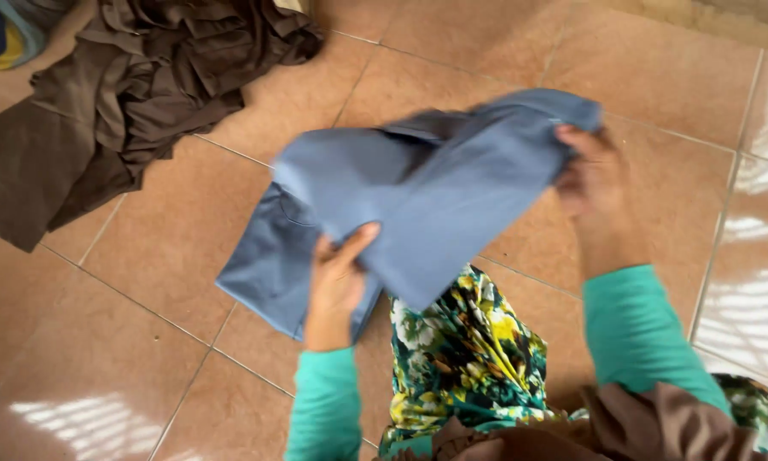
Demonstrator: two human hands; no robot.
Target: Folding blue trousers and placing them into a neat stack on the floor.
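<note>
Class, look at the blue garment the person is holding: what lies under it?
Under the blue garment lies tan floor tile, with flowered cloth beneath its lower edge. The left hand and right hand grip it. Whatever floor sits directly below the cloth is covered.

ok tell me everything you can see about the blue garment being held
The blue garment is a plain slate-blue piece of clothing in soft woven-looking cloth, with a curved seam like a pocket at its lower left. It is partly folded over itself and held above the tiled floor, motion-blurred. The left hand grips its lower middle edge, thumb on top; the right hand pinches its upper right corner. Its lower left part hangs toward the floor; whether it touches cannot be told.
</note>
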